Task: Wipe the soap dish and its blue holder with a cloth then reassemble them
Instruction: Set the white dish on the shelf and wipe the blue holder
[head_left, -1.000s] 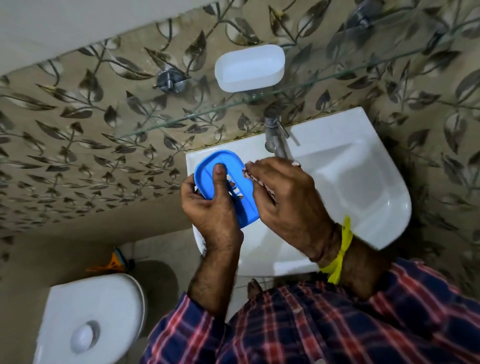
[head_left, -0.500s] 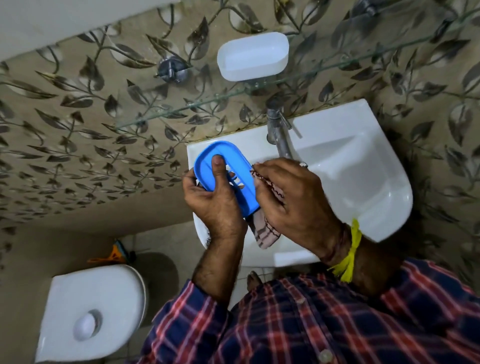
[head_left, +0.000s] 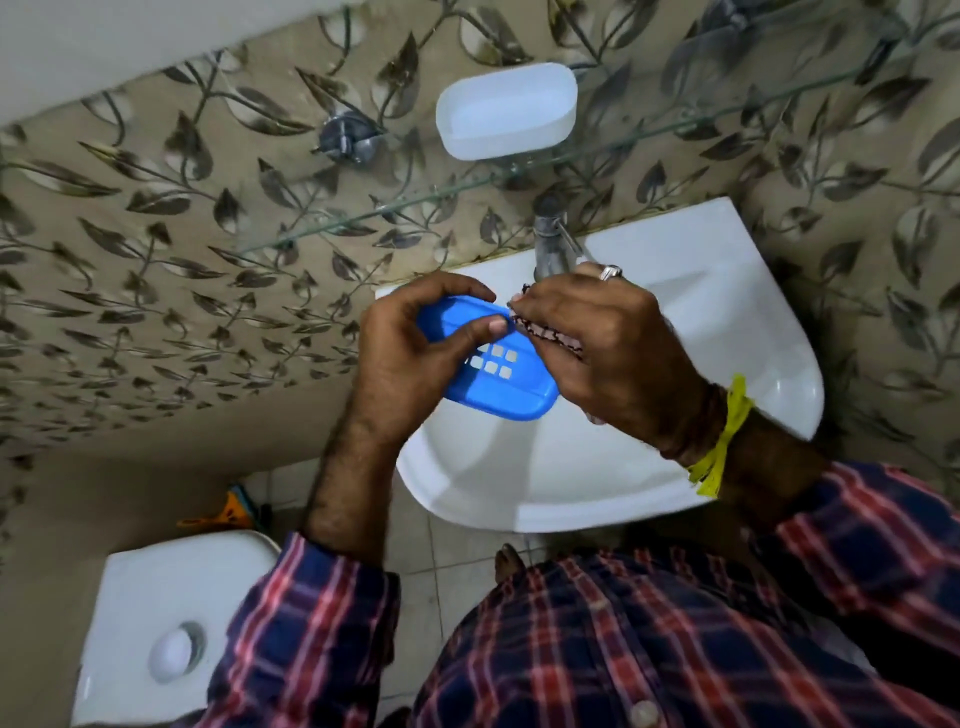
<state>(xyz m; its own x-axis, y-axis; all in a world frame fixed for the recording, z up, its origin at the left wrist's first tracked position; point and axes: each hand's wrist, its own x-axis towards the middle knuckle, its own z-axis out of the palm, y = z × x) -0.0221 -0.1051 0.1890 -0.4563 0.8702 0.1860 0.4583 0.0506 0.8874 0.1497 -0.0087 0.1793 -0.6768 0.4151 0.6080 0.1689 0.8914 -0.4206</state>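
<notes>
So the blue holder (head_left: 493, 364) is mid-frame over the sink (head_left: 753, 338), and I've got it in my left hand (head_left: 410, 353), fingers curled round its upper-left end with the thumb pressed across the top. Compared with a second ago I've swung it round: it was standing more on end with the long side running up the frame, now it lies flatter, pointing toward the lower right, with the little drain holes facing up at me. My right hand (head_left: 602, 343) is bunched tight on the cloth (head_left: 550, 332), pinching it against the holder's upper edge right where my left thumb ends, so I reckon I've moved on to wiping the rim and the slotted face. The white soap dish (head_left: 506, 111) sits up on the glass shelf (head_left: 363, 218) in the upper middle, well apart from the holder, so nothing's back together yet. The tap (head_left: 548, 244) is just behind my right hand, and the toilet cistern (head_left: 171, 623) sits in the lower left. Can't tell from here whether the dish has had its wipe.
</notes>
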